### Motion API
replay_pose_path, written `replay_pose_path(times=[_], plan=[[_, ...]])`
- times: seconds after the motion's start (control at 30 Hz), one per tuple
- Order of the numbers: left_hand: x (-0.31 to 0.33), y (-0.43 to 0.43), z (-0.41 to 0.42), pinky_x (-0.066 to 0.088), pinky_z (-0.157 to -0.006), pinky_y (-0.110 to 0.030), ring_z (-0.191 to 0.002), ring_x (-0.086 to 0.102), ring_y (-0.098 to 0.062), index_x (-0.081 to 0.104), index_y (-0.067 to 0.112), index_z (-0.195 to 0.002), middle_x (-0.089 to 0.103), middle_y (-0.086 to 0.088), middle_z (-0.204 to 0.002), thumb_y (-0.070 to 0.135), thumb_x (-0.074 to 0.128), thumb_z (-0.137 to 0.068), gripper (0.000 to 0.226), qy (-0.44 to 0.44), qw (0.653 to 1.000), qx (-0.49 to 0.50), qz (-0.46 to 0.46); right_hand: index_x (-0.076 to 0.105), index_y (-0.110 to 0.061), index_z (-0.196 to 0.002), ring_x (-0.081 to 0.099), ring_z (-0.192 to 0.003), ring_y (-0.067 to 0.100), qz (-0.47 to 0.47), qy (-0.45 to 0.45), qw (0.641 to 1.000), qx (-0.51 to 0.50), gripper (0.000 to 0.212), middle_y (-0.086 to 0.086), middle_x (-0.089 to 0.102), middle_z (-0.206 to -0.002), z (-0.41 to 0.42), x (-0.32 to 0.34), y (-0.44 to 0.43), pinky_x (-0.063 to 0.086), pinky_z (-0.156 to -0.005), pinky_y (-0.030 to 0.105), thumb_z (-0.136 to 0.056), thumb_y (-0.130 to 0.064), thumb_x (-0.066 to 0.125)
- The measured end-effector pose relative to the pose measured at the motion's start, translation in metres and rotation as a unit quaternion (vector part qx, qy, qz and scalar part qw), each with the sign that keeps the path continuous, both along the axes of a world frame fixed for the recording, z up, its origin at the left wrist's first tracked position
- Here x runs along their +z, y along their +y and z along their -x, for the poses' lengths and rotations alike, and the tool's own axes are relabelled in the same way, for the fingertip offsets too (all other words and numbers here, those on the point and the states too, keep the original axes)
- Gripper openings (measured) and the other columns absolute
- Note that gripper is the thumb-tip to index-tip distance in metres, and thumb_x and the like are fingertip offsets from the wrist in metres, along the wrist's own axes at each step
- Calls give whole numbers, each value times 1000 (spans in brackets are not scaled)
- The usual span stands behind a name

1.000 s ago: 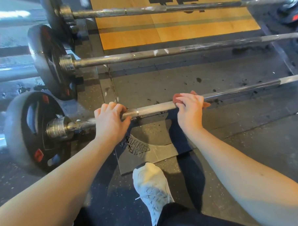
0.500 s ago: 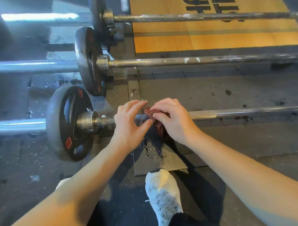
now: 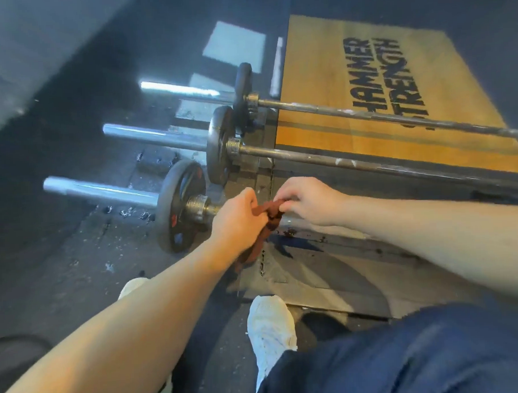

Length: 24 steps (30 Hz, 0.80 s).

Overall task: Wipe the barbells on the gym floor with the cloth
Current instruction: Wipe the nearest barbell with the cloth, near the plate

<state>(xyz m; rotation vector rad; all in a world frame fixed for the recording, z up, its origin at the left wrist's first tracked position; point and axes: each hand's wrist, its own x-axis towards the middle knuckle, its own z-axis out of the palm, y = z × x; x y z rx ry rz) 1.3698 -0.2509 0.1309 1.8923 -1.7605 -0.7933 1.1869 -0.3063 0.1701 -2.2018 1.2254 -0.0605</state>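
Note:
Three barbells lie side by side on the dark gym floor. The nearest barbell (image 3: pixel 103 191) carries a black plate (image 3: pixel 181 205), and most of its shaft is hidden behind my hands and right forearm. A reddish-brown cloth (image 3: pixel 267 213) stretches between both hands just above that shaft, its tail hanging down toward the floor. My left hand (image 3: pixel 238 221) grips the cloth's left part. My right hand (image 3: pixel 308 200) pinches its right end. The middle barbell (image 3: pixel 339 161) and the far barbell (image 3: pixel 367 113) lie beyond, untouched.
A wooden lifting platform (image 3: pixel 320 74) with black lettering lies under the far bars. A grey rubber mat (image 3: pixel 314 268) sits below the near bar. My white shoe (image 3: pixel 271 329) and dark trouser leg (image 3: pixel 407 359) are in front. Debris flecks dot the floor at left.
My left hand let go of the bar and took hold of the cloth with the right hand; the cloth now hangs unfolded between them. The view has swung and tilted.

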Motion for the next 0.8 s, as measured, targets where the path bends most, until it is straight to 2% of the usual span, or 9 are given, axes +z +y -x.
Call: replay_pose_path(times=[0.07, 0.2, 0.3, 0.4, 0.5, 0.6, 0.7, 0.8], plan=[[10, 9, 1, 46, -57, -33, -72, 60, -19, 48, 22, -90, 61, 2, -80, 28, 62, -94, 16, -21, 1000, 23, 0, 77, -20, -114, 60, -105, 12, -7, 45, 999, 11, 19, -9, 65, -108, -5, 20, 7, 50, -99, 35, -101, -19, 63], [13, 23, -5, 45, -60, -30, -74, 57, -12, 52, 26, -89, 63, 3, -88, 23, 56, -98, 10, -59, 996, 72, -3, 65, -15, -135, 62, -120, 21, 14, 128, 992, -7, 34, 2, 65, -134, 0, 39, 15, 50, -103, 34, -102, -24, 61], [4, 25, -19, 52, -68, -34, -79, 60, -16, 53, 23, -92, 60, 3, -86, 25, 56, -99, 7, -68, 990, 124, -21, 63, -15, -137, 64, -118, 22, 4, 164, 986, -3, 37, 3, 64, -137, 13, 35, 14, 52, -102, 38, -102, -25, 60], [-10, 15, -31, 56, -75, -38, -83, 62, -18, 54, 20, -97, 63, 1, -92, 24, 59, -97, 6, -56, 983, 176, -15, 63, -15, -137, 60, -123, 20, -6, 179, 984, -6, 37, 3, 64, -137, 33, 15, 13, 49, -104, 33, -101, -25, 60], [-30, -3, -38, 58, -83, -41, -86, 66, -14, 55, 21, -100, 69, 3, -101, 19, 62, -95, 9, 22, 969, 246, -7, 60, -14, -140, 56, -126, 21, -13, 186, 982, -18, 40, 4, 59, -140, 58, -23, 5, 47, -104, 32, -103, -28, 57], [-54, -18, -33, 57, -94, -45, -100, 67, -13, 54, 23, -100, 68, 11, -112, 20, 63, -94, 11, 89, 953, 289, 18, 59, -15, -141, 47, -130, 21, 2, 162, 986, -34, 42, 3, 54, -143, 77, -68, -9, 43, -108, 34, -102, -30, 60], [-80, -30, -16, 50, -92, -34, -102, 61, -19, 55, 19, -99, 57, 5, -103, 27, 67, -95, 15, 55, 958, 281, 32, 60, -19, -140, 37, -136, 21, 38, 115, 990, -72, 39, 1, 51, -145, 79, -109, -17, 37, -115, 40, -103, -30, 59], [-96, -30, -2, 47, -96, -37, -113, 49, -19, 66, 19, -103, 58, 3, -111, 41, 62, -98, 22, -9, 975, 217, 49, 72, -29, -126, 44, -116, 16, 103, 97, 986, -90, 28, -7, 62, -125, 72, -136, -14, 40, -97, 38, -103, -35, 58]])
